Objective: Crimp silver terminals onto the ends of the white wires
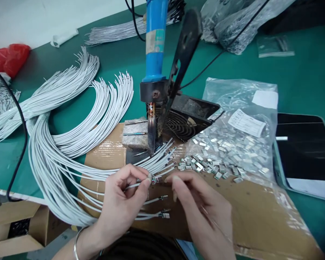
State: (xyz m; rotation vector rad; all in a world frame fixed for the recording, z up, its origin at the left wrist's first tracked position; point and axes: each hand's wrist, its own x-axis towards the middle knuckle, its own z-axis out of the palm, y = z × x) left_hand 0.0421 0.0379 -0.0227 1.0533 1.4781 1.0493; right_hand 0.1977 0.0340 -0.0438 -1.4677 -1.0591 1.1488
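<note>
My left hand (123, 202) pinches the end of a thin white wire (137, 185) between thumb and forefinger. My right hand (203, 209) meets it from the right, fingertips closed on a small metal terminal (157, 179) at the wire's tip. Both hands hover over a brown cardboard sheet (260, 213). Below them lie white wires with metal terminals fitted (164, 215). Just above the hands, a fan of bare wire ends (162, 159) points to the right. A pile of loose metal terminals (206, 164) spills from a clear bag right of the hands.
A blue-handled soldering iron (154, 65) stands in a black holder above the hands, beside a small black fan (184, 122). Large bundles of white wires (70, 119) curve across the green table (300, 68). A dark tablet (306, 151) lies right, a red bag (11, 57) far left.
</note>
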